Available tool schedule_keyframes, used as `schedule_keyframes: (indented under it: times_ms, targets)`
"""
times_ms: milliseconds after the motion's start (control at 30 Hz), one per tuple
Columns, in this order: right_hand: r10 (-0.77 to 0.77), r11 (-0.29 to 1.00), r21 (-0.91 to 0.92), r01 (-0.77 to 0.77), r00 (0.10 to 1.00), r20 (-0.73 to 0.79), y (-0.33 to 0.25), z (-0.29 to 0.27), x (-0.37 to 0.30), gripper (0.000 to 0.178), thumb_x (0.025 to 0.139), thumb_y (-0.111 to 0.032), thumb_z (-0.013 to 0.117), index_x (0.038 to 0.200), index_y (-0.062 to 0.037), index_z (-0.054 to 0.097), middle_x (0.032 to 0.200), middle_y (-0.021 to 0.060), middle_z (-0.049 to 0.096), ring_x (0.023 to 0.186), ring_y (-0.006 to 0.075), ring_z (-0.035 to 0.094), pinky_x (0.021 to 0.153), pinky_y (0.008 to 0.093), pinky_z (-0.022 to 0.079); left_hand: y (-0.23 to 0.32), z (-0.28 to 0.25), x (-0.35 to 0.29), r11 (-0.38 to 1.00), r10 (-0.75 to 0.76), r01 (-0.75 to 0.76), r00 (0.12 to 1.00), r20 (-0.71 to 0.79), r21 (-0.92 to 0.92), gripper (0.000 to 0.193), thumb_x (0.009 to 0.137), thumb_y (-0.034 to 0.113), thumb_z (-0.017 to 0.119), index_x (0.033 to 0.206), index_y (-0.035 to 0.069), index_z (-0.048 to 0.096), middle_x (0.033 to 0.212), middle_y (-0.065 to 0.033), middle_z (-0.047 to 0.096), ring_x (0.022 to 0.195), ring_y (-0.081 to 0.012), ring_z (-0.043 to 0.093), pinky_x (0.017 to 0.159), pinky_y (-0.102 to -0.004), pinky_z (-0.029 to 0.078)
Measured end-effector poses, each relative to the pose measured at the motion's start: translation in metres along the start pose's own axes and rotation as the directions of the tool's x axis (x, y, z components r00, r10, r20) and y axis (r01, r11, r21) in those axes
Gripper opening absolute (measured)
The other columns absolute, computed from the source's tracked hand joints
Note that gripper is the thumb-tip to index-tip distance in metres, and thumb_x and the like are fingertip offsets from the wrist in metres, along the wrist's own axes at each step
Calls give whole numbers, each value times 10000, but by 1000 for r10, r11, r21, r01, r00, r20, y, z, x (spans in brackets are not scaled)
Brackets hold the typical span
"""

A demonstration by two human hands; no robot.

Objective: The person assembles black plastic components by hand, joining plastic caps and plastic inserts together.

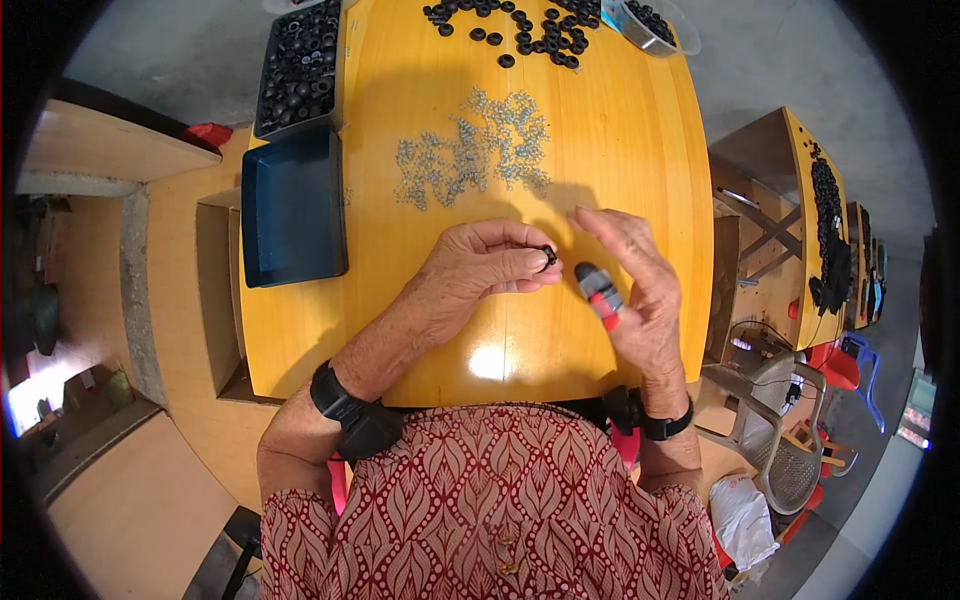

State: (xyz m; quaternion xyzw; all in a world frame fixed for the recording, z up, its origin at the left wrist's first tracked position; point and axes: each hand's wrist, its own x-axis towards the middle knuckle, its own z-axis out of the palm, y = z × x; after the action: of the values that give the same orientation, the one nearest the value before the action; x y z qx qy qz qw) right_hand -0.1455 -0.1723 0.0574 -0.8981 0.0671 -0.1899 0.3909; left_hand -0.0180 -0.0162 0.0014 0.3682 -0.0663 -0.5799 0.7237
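Note:
Near the middle of the table, my left hand [490, 258] pinches a small black part [549, 257], perhaps a cap or ring, between thumb and fingers. Much of that part is covered by the fingertips. To its right, my right hand [648, 295] is raised with fingers and thumb apart and nothing visible between them. A black, grey and red cover [600, 295] wraps its thumb, slightly blurred. Beyond both hands, many tiny silvery metal pieces [470, 160] lie scattered on the yellow wooden table [630, 130].
Loose black rings [525, 40] lie at the far edge, beside a clear tub [655, 30] of black parts. At left stand a bin of black caps [300, 70] and a dark blue tray [293, 210]. Chairs [785, 430] and another table [800, 190] are at right.

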Motion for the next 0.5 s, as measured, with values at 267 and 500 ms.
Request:
schedule_keyframes:
  times_ms: [267,500]
  targets:
    - [-174,966,-167,199,973,150,-1,-5,10,461,668,25,685,1122,-59,692,911,89,638,845,272,571,772,352,488,-3,-1,0,997,-4,4,1000,3,79,223,870,94,695,1064,-5,651,1009,-118,686,920,-226,697,832,-310,571]
    - [-199,952,-201,230,966,165,0,-8,10,409,651,14,696,1055,-46,705,872,98,638,819,280,583,731,362,504,-4,2,0,998,-24,23,1000,19,59,221,873,91,691,1064,-14,650,1024,-133,680,931,-228,693,852,-314,567]
